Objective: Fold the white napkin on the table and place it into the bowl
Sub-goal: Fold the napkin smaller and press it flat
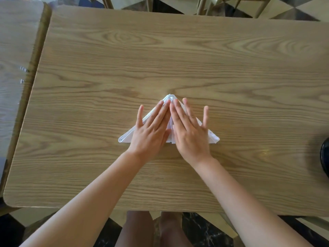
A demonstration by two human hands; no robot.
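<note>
White napkin (126,137) lies near the middle of my wooden table (178,59), a little toward my edge. It is folded into a flat triangle: apex pointing away from me, long base running left to right nearest me. Layered edges show along the left slope and at the left corner, where the folded plies stack in thin lines; the right corner looks softer and slightly rumpled. A seam or overlap runs down the centre from apex to base, visible in the narrow gap between my hands. My left hand (151,129) lies palm down on the left half, fingers straight and spread, gripping nothing, just pressing flat. My right hand (191,132) does the same on the right half, fingers extended and fanned, little finger reaching past the cloth's slope over bare wood. Index fingertips of both hands nearly meet just below the apex. At the far right edge of the view, a dark rounded object (324,157) sits on the table, well apart from the napkin; too cropped for me to tell what it is.
</note>
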